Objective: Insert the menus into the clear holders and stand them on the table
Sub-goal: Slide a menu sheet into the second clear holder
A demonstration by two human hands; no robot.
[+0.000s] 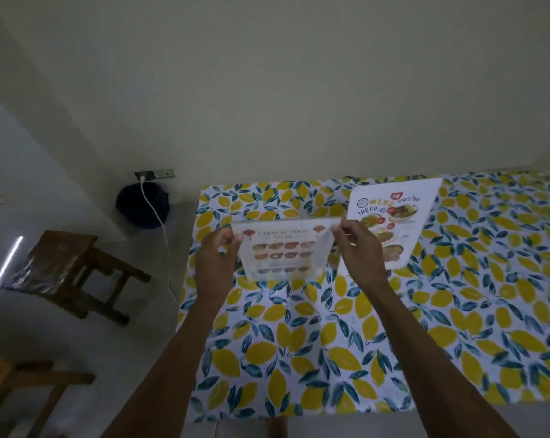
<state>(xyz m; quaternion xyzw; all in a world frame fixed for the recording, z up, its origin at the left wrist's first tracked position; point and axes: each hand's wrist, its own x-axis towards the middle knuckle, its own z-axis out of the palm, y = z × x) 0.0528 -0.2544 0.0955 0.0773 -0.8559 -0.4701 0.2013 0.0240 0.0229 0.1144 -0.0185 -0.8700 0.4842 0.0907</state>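
Note:
A clear holder stands near the table's far left part with a Chinese food menu showing inside it. My left hand pinches the holder's upper left corner. My right hand pinches its upper right corner, where the sheet's edge looks slightly lifted. Whether the sheet sits fully inside I cannot tell. A second menu, white with food pictures and the word MENU, lies flat on the table just right of the holder, partly hidden behind my right hand.
The table wears a lemon-patterned cloth and stands against a pale wall. Left of it on the floor are a wooden stool, a dark bucket and a white cable from a wall socket. Another wooden piece of furniture sits at the lower left.

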